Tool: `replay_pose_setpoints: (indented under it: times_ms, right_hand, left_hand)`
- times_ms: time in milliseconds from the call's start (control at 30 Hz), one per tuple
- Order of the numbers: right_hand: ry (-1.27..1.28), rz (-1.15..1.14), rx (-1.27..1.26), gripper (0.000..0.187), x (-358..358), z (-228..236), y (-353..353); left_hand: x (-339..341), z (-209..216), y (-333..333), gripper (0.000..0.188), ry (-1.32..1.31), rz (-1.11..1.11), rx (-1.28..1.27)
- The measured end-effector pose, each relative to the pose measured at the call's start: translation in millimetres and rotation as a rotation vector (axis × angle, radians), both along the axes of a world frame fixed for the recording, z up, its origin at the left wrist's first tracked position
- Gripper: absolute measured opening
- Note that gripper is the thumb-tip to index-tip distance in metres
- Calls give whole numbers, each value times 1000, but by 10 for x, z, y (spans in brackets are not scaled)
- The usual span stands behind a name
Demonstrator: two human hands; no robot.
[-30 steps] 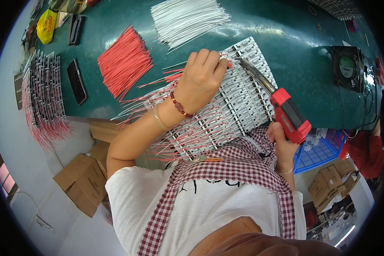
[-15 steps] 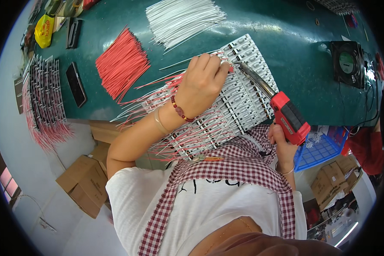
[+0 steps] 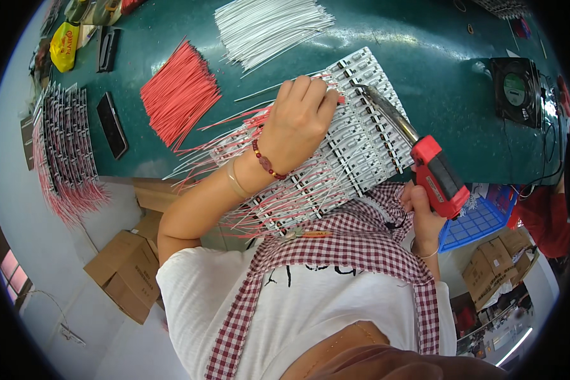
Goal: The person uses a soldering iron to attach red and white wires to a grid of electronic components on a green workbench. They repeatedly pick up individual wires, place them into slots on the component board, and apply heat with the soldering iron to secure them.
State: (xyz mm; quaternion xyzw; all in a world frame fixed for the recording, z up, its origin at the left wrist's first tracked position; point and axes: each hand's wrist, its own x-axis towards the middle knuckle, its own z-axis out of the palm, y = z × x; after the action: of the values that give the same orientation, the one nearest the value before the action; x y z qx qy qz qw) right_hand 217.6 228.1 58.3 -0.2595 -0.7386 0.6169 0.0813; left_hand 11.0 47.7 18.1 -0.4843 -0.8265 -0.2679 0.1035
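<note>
My left hand is closed in a pinch over a panel of small white circuit boards. A bit of red shows at its fingertips, but what they grip is hidden. In my right hand is a red-and-black soldering gun, held by its handle. The gun's thin bent tip points up and left over the panel, a little to the right of my left fingers and apart from them. Many red and white wires trail off the boards toward the left and the panel's near edge.
On the green table lie bundles of red wires and white wires. A phone and wired boards sit at the left. A black fan-like unit stands right, above a blue basket. Cardboard boxes are below.
The soldering gun and my right hand have shifted right, and the tip has drawn away from my left fingertips. My left hand has barely moved and stays pinched over the boards.
</note>
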Motion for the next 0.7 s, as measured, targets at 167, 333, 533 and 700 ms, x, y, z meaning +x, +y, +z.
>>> replay_pose_setpoints:
  times_ms: [167,333,533,700]
  right_hand:
    - [-17,3,-61,30,12,-5,28]
    - [-108,-5,18,19,101,-172,60]
    - [-107,-11,76,27,142,-320,96]
    - [-85,10,55,25,120,-223,88]
  left_hand:
    - [9,12,5,27,39,-9,-64]
    - [11,9,-1,27,16,0,-44]
    - [11,-2,1,28,22,4,-22]
    - [2,-10,0,28,25,7,-22]
